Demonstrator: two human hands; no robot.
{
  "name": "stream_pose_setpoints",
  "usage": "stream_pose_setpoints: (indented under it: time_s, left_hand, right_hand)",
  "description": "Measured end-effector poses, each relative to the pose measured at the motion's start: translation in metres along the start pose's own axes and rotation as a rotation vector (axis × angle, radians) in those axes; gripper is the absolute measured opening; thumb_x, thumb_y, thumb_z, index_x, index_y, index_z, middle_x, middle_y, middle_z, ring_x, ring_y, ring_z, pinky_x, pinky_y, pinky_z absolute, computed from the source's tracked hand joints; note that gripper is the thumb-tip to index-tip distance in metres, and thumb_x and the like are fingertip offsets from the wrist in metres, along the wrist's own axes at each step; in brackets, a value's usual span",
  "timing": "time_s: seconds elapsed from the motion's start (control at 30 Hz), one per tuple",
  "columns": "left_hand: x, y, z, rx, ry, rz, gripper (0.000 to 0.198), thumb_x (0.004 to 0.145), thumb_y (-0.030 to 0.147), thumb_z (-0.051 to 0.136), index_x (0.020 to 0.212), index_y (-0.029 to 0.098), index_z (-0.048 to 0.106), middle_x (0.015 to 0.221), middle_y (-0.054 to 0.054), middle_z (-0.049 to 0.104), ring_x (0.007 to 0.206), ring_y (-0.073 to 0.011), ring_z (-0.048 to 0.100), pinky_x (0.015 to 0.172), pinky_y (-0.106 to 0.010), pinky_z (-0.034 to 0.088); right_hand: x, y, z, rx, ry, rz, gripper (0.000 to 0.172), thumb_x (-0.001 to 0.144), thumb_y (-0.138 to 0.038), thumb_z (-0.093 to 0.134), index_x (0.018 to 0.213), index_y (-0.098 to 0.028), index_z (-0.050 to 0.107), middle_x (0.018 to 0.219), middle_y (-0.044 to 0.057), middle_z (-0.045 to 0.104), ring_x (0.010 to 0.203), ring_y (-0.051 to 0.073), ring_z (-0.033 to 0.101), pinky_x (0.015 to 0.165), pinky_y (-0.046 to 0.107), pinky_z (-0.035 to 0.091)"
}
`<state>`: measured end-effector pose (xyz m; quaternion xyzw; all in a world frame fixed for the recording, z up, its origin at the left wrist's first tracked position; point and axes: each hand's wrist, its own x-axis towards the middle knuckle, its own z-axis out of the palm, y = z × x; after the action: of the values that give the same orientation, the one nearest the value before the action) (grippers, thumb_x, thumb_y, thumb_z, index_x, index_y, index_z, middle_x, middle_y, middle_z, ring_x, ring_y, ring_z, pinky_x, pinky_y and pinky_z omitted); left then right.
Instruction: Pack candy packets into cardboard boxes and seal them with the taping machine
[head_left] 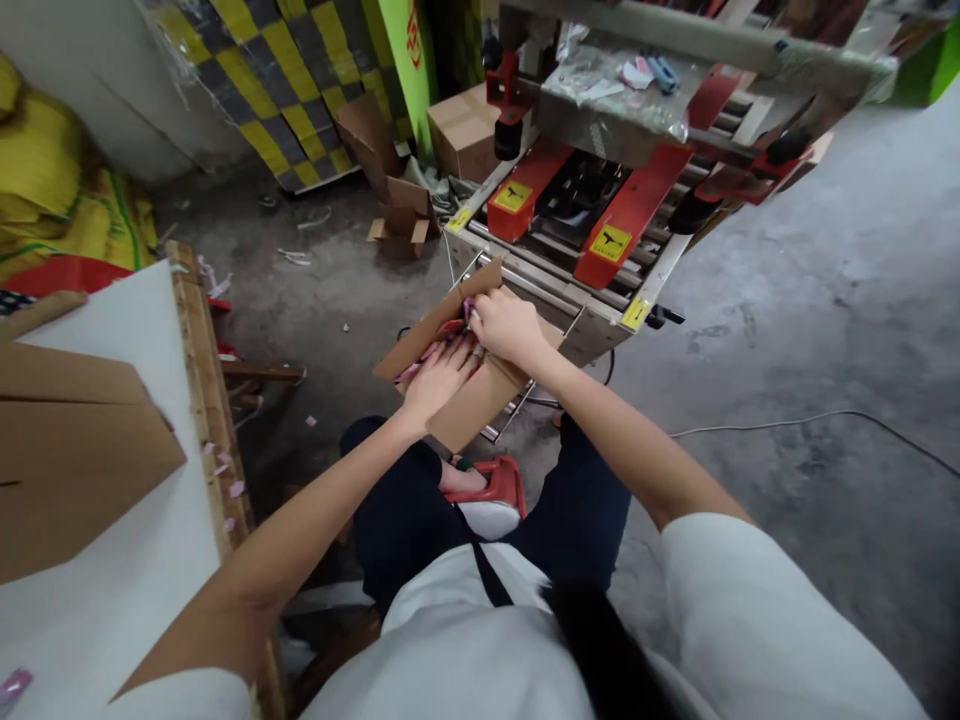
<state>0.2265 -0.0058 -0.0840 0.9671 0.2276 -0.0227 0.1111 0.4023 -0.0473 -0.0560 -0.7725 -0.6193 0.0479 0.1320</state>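
An open cardboard box (472, 405) rests at the near end of a carton-sealing machine (600, 240) with red belt units. My left hand (439, 378) lies flat inside the box, fingers stretched over pink items (424, 360). My right hand (506, 325) is curled at the box's far side, fingers pinched on a small pink item beside the upright flap (480, 280). What else the box holds is hidden by my hands.
A white table (112, 560) with a wooden edge and flat cardboard sheets (67, 450) stands at my left. Loose cartons (405, 215) lie on the concrete floor behind. A cable (810, 420) runs across the floor at right. A red stool (499, 485) is under me.
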Motion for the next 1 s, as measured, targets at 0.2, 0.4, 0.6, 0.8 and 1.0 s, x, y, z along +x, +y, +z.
stream_pose_setpoints:
  time_s: [0.2,0.4,0.6,0.8,1.0]
  left_hand:
    - [-0.009,-0.031,-0.018,-0.517,-0.021,0.022,0.072,0.104,0.061,0.029,0.159,0.016,0.043,0.164,-0.011,0.044,0.153,-0.0247,0.041,0.128,-0.042,0.032]
    - [-0.034,0.003,-0.004,-0.208,0.318,0.060,0.065,0.094,0.062,0.059,0.140,0.017,0.058,0.153,-0.019,0.053,0.153,-0.0333,0.039,0.127,-0.054,0.031]
    - [-0.067,0.044,0.023,0.043,0.522,-0.428,0.077,0.094,0.058,0.062,0.144,0.001,0.048,0.144,-0.034,0.049,0.137,-0.0458,0.048,0.115,-0.061,0.039]
    - [-0.048,0.022,0.007,0.069,0.305,-0.289,0.072,0.091,0.060,0.065,0.136,0.006,0.053,0.139,-0.027,0.054,0.132,-0.0411,0.052,0.114,-0.056,0.042]
    - [-0.033,0.002,-0.006,0.085,0.097,-0.188,0.059,0.091,0.063,0.064,0.120,0.012,0.060,0.119,-0.020,0.064,0.117,-0.0372,0.063,0.104,-0.050,0.051]
  right_hand:
    - [0.000,0.003,0.020,0.023,0.119,0.012,0.042,0.107,-0.031,0.030,0.119,-0.012,0.065,0.118,0.019,0.067,0.101,0.028,0.063,0.081,0.035,0.043]
    - [-0.005,0.015,0.017,0.133,0.101,-0.303,0.029,0.101,-0.030,0.047,0.112,-0.011,0.067,0.113,0.016,0.067,0.104,0.027,0.058,0.092,0.036,0.039]
    - [0.001,0.009,0.012,0.077,-0.047,-0.291,0.030,0.098,-0.028,0.055,0.114,-0.011,0.074,0.116,0.017,0.071,0.110,0.028,0.059,0.092,0.039,0.036]
    - [0.007,0.005,0.016,0.016,-0.082,-0.340,0.036,0.097,-0.026,0.049,0.112,-0.010,0.078,0.113,0.017,0.074,0.111,0.030,0.061,0.092,0.042,0.034]
    - [0.012,-0.006,0.028,-0.029,-0.027,-0.354,0.040,0.094,-0.018,0.044,0.108,-0.005,0.080,0.104,0.021,0.076,0.101,0.032,0.063,0.092,0.046,0.032]
